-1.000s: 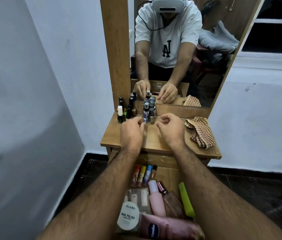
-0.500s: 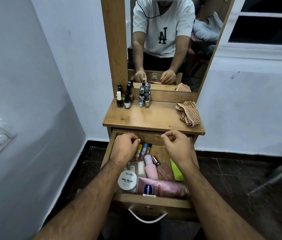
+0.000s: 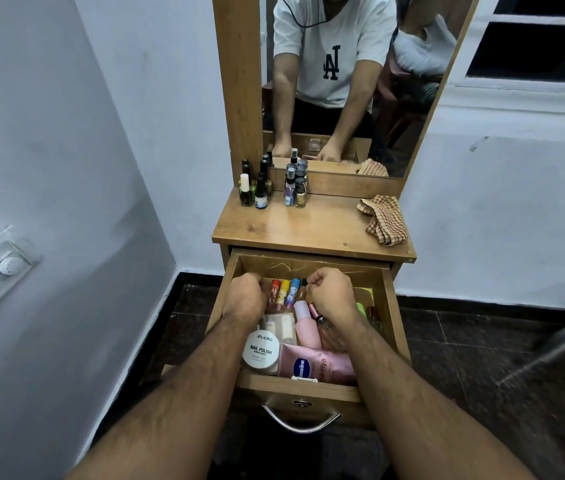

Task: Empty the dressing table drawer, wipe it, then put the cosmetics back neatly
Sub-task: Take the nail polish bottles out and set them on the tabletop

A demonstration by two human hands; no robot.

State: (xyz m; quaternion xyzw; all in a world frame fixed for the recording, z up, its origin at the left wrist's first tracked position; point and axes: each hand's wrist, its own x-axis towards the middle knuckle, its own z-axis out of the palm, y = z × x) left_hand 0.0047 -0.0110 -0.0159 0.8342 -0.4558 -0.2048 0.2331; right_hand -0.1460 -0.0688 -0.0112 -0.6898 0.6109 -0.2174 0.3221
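My hands have dropped from the desk (image 3: 312, 230) into the open drawer (image 3: 390, 306) at lower centre, packed with cosmetics. My left hand (image 3: 244, 299) and right hand (image 3: 333, 294) sit apart, fingers curled over the small tubes (image 3: 286, 289) at its back; whether either grips one, I cannot tell.

The one camera sits on my head and looks forward and down, wide-angled, so the walls bow at the edges. It looks close over both my forearms into the open drawer (image 3: 391, 306), where my left hand (image 3: 244, 297) and right hand (image 3: 333, 292) lie near the middle of the view. Beyond my hands it takes in the tabletop (image 3: 312, 226) and mirror (image 3: 353, 84), which throws back my front from the opposite side.
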